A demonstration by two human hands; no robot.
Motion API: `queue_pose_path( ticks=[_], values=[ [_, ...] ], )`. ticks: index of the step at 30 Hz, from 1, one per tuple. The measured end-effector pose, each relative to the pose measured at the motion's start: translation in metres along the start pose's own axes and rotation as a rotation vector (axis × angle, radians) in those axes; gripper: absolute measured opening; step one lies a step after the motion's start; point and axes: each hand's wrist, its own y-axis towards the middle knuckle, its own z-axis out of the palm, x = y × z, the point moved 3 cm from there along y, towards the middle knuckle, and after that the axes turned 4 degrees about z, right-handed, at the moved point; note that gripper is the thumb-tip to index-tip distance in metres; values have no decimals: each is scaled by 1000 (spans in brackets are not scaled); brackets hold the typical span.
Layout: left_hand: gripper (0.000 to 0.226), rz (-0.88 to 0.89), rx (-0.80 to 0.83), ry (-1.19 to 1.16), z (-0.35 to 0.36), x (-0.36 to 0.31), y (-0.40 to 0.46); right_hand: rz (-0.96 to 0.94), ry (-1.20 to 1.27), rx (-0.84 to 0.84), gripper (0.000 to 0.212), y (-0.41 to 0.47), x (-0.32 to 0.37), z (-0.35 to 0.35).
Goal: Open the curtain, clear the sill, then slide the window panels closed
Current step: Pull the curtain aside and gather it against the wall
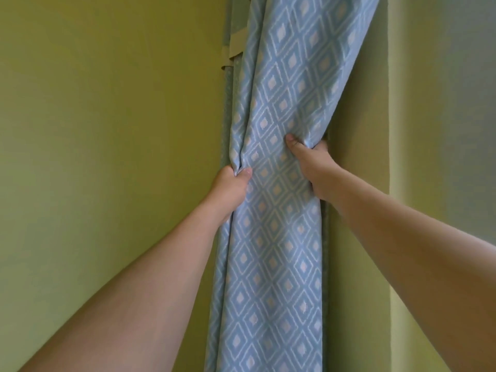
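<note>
A light blue curtain (279, 237) with a white diamond pattern hangs bunched into a narrow column in the corner of green walls. My left hand (230, 189) grips the curtain's left edge, fingers wrapped behind the cloth and thumb in front. My right hand (311, 167) clutches the curtain's right side a little higher, thumb pressed on the front, fingers hidden behind the fabric. Above the hands the cloth slants up to the right. No window or sill shows.
A green wall (107, 130) fills the left. A green wall edge or reveal (359, 130) stands right of the curtain, with a paler surface (442, 103) beyond. A beige tieback strap (236, 44) sits high at the curtain's left edge.
</note>
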Motion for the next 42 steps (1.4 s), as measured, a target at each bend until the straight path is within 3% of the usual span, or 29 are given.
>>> queue_pose_path(
  ticks=[18, 24, 32, 42],
  values=[
    [10, 70, -14, -51, 7, 69, 76, -56, 62, 44, 74, 78, -52, 43],
    [14, 102, 23, -36, 8, 94, 107, -114, 89, 27, 61, 103, -67, 59],
    [27, 104, 45, 9, 15, 129, 138, -127, 97, 4, 60, 137, -96, 75],
    [23, 106, 87, -20, 16, 169, 163, -194, 72, -59, 48, 159, -131, 96]
  ],
)
